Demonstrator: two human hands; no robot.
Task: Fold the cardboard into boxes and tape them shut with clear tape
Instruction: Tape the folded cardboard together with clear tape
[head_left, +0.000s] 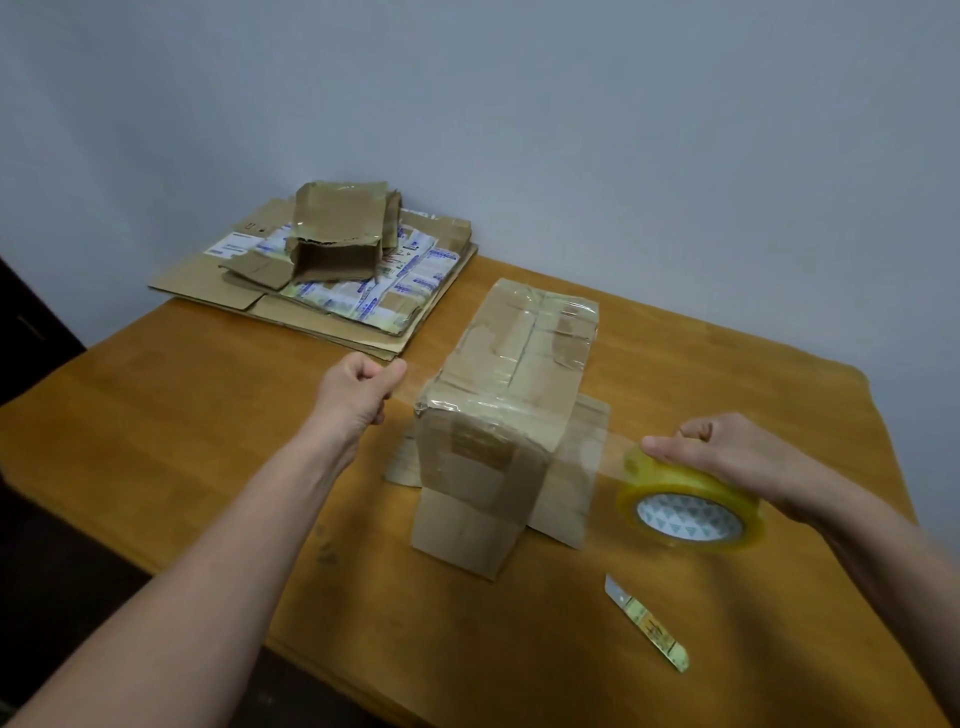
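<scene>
Two grips engaged: left grip (363, 387) pinches one end of the tape strip (609, 457); right grip (727, 452) curls round the tape roll (691, 499). Taped box (509, 405) sits mid-tabletop (208, 441), under the strip. Strip likely flimsy, sticky; hold ends, keep taut.

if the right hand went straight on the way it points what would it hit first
Likely the taped brown cardboard box; the right hand, gripping the yellowish clear tape roll, points at its side.
</scene>
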